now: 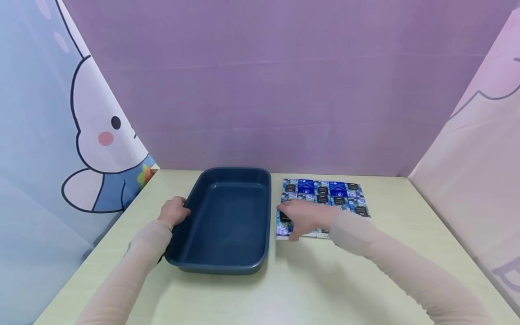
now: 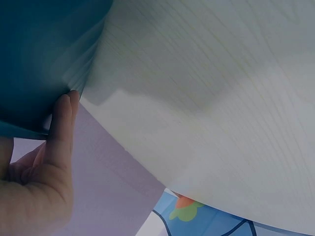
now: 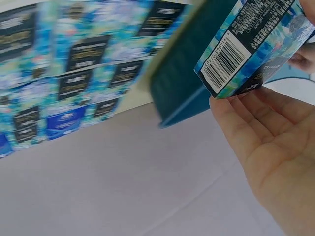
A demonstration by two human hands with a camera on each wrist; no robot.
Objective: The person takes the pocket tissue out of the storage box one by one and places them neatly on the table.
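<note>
A dark blue rectangular tub (image 1: 219, 266) sits left of centre on the table. My left hand (image 1: 174, 211) grips its left rim; in the left wrist view, the fingers (image 2: 61, 118) lie along the tub's outer wall and the thumb is largely hidden. My right hand (image 1: 301, 216) is at the near left corner of a block of small packs (image 1: 338, 189), printed in blue floral patterns with black labels. Between its thumb and fingers it holds one small blue floral pack (image 3: 241, 49), tilted, with a barcode facing the right wrist camera.
The pale wood-grain table (image 1: 284, 293) carries the tub and the block of packs side by side, with a narrow gap between them. A purple backdrop (image 1: 284, 90) rises behind, and printed cartoon sheets (image 1: 36, 180) hang at both sides.
</note>
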